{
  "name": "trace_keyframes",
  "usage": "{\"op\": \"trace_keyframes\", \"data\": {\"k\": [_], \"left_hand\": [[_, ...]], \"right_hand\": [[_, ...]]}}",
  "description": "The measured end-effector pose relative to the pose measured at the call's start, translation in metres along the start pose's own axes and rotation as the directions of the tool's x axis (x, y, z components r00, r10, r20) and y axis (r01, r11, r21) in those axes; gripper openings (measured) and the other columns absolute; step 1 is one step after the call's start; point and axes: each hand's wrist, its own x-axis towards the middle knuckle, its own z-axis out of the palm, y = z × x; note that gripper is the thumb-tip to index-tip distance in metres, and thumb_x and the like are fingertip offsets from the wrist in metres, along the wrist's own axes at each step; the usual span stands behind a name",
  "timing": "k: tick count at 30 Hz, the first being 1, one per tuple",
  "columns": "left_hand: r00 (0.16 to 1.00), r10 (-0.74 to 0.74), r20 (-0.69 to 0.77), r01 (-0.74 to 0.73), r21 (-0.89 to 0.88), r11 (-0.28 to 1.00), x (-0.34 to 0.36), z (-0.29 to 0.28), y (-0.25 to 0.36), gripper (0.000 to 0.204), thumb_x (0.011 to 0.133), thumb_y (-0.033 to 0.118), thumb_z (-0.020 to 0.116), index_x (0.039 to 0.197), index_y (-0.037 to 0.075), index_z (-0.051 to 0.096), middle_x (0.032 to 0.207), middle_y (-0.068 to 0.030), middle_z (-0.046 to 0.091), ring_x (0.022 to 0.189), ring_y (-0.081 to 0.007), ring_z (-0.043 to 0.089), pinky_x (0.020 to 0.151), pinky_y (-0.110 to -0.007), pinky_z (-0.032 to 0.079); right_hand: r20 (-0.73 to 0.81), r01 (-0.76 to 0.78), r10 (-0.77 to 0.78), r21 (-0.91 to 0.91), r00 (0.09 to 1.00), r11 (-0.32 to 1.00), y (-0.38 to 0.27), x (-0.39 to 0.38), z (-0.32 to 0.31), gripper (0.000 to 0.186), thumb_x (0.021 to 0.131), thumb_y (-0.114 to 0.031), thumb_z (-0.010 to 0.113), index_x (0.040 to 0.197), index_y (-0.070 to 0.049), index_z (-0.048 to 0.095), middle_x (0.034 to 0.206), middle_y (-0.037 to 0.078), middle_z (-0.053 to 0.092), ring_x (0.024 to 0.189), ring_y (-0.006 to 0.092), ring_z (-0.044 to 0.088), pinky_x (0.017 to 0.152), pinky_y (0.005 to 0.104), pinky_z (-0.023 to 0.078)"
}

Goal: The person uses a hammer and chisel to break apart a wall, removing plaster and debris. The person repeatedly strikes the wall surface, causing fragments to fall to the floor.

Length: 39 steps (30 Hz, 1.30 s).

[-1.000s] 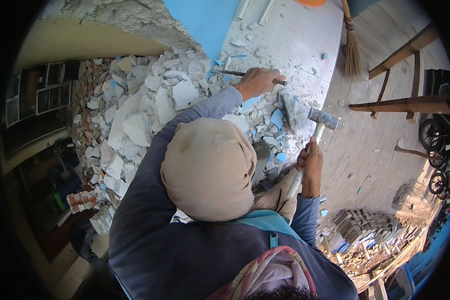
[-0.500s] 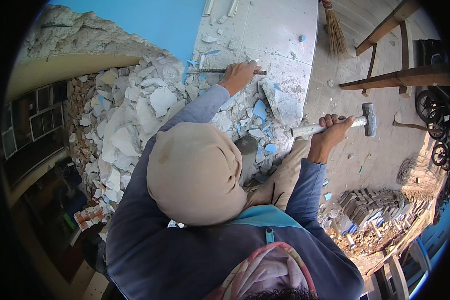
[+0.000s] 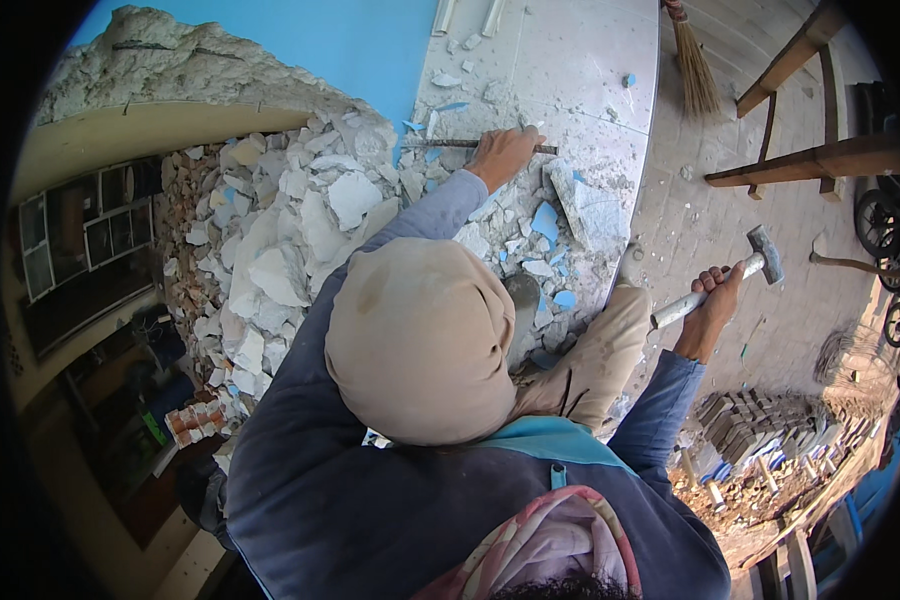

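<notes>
My left hand (image 3: 505, 155) is closed around a dark metal bar (image 3: 450, 143), which lies across the pale rubble-strewn ledge (image 3: 535, 80) beside the broken edge of a blue surface (image 3: 300, 50). My right hand (image 3: 715, 295) grips the pale handle of a hammer (image 3: 767, 255), raised out to the right over the paved floor. Between my hands are blue-painted fragments (image 3: 545, 225) and a concrete slab piece (image 3: 580, 205). My beige-trousered knee (image 3: 410, 340) fills the middle, with part of a grey boot showing beyond it.
A rubble heap (image 3: 280, 270) spreads left, by a window (image 3: 80, 230). A straw broom (image 3: 695, 70), wooden frames (image 3: 800, 165), a long-handled tool (image 3: 850, 262) and wheels (image 3: 880, 225) stand right. Stacked blocks (image 3: 740, 430) lie lower right.
My right hand has swung the hammer outward to the right, away from the rubble, its head now tilted out over the floor. My left hand still holds the bar in about the same place.
</notes>
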Motion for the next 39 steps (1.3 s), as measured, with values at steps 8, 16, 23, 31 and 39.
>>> {"op": "trace_keyframes", "data": {"k": [8, 16, 23, 31, 39], "left_hand": [[0.998, -0.054, 0.045, 0.05, 0.076, 0.996, -0.001, -0.009, 0.009, 0.024, 0.097, 0.013, 0.066, 0.12, 0.005, 0.069, 0.104, -0.0207, 0.077, 0.091, -0.0411, 0.074, 0.078, -0.053, 0.056], [0.995, -0.08, 0.058, 0.08, -0.004, 0.997, 0.011, -0.018, 0.005, 0.024, 0.102, 0.017, 0.06, 0.121, 0.005, 0.067, 0.102, -0.0221, 0.076, 0.098, -0.0454, 0.072, 0.085, -0.057, 0.053], [0.99, -0.115, 0.081, 0.115, 0.006, 0.993, 0.001, -0.003, 0.006, 0.03, 0.102, 0.018, 0.056, 0.128, 0.008, 0.067, 0.105, -0.0248, 0.074, 0.099, -0.0432, 0.071, 0.087, -0.054, 0.051], [0.997, -0.055, 0.059, 0.052, 0.054, 0.997, -0.002, -0.004, 0.004, 0.026, 0.103, 0.017, 0.056, 0.123, 0.008, 0.068, 0.1, -0.0216, 0.075, 0.09, -0.0426, 0.073, 0.079, -0.055, 0.054], [0.998, -0.044, 0.037, 0.043, 0.018, 0.999, 0.0, 0.005, -0.003, 0.023, 0.1, 0.015, 0.059, 0.119, 0.006, 0.069, 0.098, -0.0215, 0.076, 0.089, -0.0422, 0.073, 0.079, -0.055, 0.053]], "right_hand": [[0.377, -0.393, 0.503, -0.334, 0.777, 0.857, 0.098, -0.096, 0.107, 0.038, 0.109, -0.044, 0.054, 0.092, -0.011, 0.045, 0.066, -0.001, 0.043, 0.048, 0.011, 0.041, 0.04, 0.0297, 0.034], [0.49, -0.058, 0.223, -0.33, 0.842, 0.942, 0.04, -0.026, 0.013, 0.041, 0.108, -0.048, 0.057, 0.09, -0.013, 0.05, 0.068, -0.005, 0.045, 0.049, 0.0048, 0.042, 0.039, 0.0234, 0.035], [-0.118, 0.185, -0.155, 0.321, 0.981, 0.929, -0.024, -0.045, 0.095, 0.032, 0.11, -0.038, 0.051, 0.101, -0.009, 0.041, 0.074, 0.0, 0.042, 0.056, 0.0106, 0.043, 0.046, 0.028, 0.039], [0.574, -0.313, 0.52, -0.424, 0.633, 0.85, 0.1, -0.068, 0.058, 0.038, 0.107, -0.045, 0.061, 0.088, -0.013, 0.052, 0.063, -0.005, 0.046, 0.043, 0.0054, 0.039, 0.035, 0.025, 0.031], [0.074, 0.076, -0.09, 0.171, 0.993, 0.982, -0.034, 0.0, 0.027, 0.037, 0.11, -0.044, 0.054, 0.094, -0.011, 0.048, 0.067, -0.005, 0.041, 0.053, 0.0057, 0.041, 0.044, 0.0222, 0.035]]}}
